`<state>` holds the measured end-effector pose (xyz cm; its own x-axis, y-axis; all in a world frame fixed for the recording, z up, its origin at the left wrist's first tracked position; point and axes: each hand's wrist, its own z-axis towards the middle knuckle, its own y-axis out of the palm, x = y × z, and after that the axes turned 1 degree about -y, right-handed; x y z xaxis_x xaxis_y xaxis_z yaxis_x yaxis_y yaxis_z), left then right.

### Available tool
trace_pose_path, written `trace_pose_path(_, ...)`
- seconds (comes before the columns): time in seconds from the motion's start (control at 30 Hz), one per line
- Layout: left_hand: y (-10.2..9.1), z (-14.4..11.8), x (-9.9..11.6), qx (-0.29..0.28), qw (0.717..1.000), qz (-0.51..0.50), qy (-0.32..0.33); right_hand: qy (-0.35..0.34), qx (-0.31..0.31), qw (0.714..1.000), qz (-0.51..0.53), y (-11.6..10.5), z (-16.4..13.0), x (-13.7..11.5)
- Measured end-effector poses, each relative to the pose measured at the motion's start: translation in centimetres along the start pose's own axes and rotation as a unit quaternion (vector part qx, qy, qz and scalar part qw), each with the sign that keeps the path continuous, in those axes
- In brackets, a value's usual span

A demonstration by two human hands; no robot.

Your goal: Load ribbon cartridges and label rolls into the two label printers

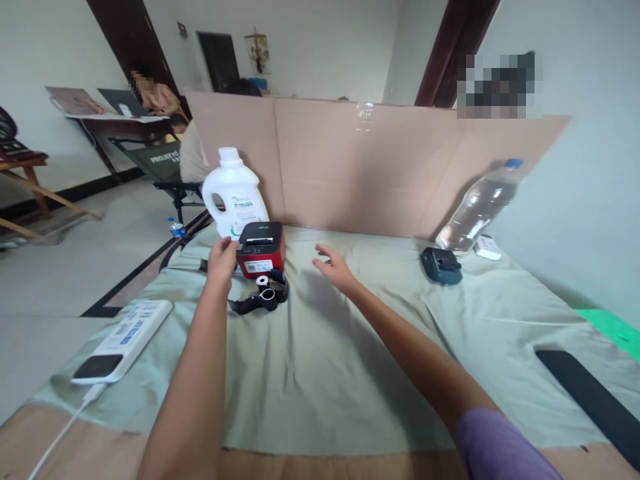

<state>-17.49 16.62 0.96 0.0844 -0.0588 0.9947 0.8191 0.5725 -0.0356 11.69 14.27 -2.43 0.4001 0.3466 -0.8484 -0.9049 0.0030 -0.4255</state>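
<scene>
A small red and black label printer (260, 249) stands on the pale green cloth (310, 360) near the table's far side. My left hand (221, 259) rests against the printer's left side, fingers curled toward it. My right hand (334, 266) hovers open just right of the printer, fingers spread, holding nothing. In front of the printer lies a black tape dispenser (264, 297) with a white roll. A white jug with a handle (233, 193) stands behind the printer to the left.
A cardboard wall (370, 167) backs the table. A clear water bottle (477, 208) leans at the right, beside a dark blue device (441, 265). A white power strip and a phone (120, 341) lie at the left edge. A person sits at a desk far left.
</scene>
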Motion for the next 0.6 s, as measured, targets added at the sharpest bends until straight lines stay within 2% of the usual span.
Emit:
trace_pose_path(0.07, 0.1, -0.1, -1.1, -0.038, 0.998, -0.017, -0.035, 0.030, -0.037, 0.997, 0.067, 3.9, 2.4, -0.5)
trace_pose_path(0.17, 0.6, -0.4, -2.0, -0.093, 0.993, -0.049, -0.046, 0.051, -0.094, 0.985, 0.136, 8.1, 4.9, -0.8)
trace_pose_path(0.23, 0.9, -0.3, -2.1, -0.102, 0.991, -0.062, -0.062, -0.002, -0.105, 0.977, 0.185, 10.0, 5.7, -1.0)
trace_pose_path(0.33, 1.6, -0.1, -1.2, -0.109, 0.989, -0.079, -0.057, -0.094, -0.071, 0.963, 0.241, 11.1, 6.1, -1.4)
trace_pose_path(0.4, 2.2, -0.6, 0.2, -0.121, 0.989, -0.081, -0.009, -0.117, -0.044, 0.961, 0.247, 10.3, 5.9, -2.0)
trace_pose_path(0.47, 3.1, -1.9, 2.1, -0.142, 0.986, -0.072, 0.053, -0.128, -0.017, 0.967, 0.218, 8.1, 5.4, -2.9)
trace_pose_path(0.6, 5.4, -7.1, 5.4, -0.202, 0.966, -0.026, 0.160, -0.141, 0.066, 0.984, 0.082, 0.9, 2.4, -5.1)
